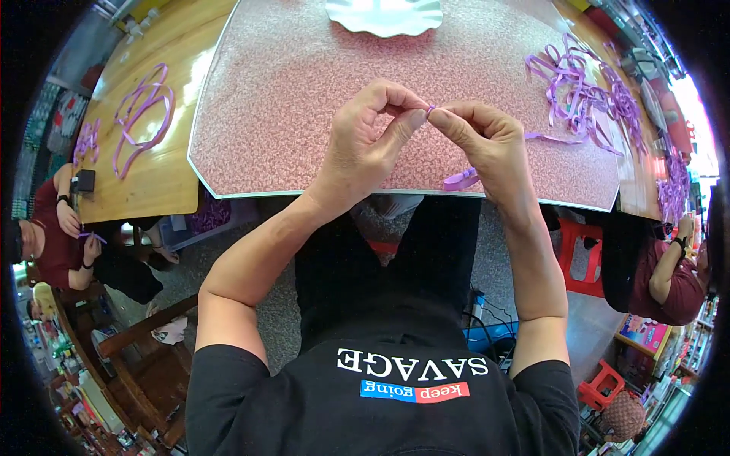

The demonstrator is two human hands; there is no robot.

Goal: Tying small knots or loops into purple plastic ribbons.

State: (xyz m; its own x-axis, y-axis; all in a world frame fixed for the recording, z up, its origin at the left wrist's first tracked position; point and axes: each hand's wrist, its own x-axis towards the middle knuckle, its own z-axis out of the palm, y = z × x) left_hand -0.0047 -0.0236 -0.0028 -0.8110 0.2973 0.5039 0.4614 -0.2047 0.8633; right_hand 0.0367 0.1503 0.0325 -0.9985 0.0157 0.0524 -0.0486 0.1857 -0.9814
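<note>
Over the pink speckled table [281, 137], my left hand [365, 137] and my right hand [487, 140] meet at their fingertips. Thumb and forefinger of each pinch a small bit of purple ribbon [431, 110] between them. Most of that bit is hidden by the fingers. A folded end of purple ribbon [461, 180] shows beside my right palm, near the table's front edge. From behind my right hand another purple strip [555, 139] runs right toward a loose tangle of purple ribbon [570, 83].
A white scalloped dish [385, 15] stands at the table's far side. On the wooden table [152, 91] at left lies looped purple ribbon [144, 114]. People sit at left [57, 228] and right [669, 281], the left one holding purple ribbon. A red stool [582, 258] stands at right.
</note>
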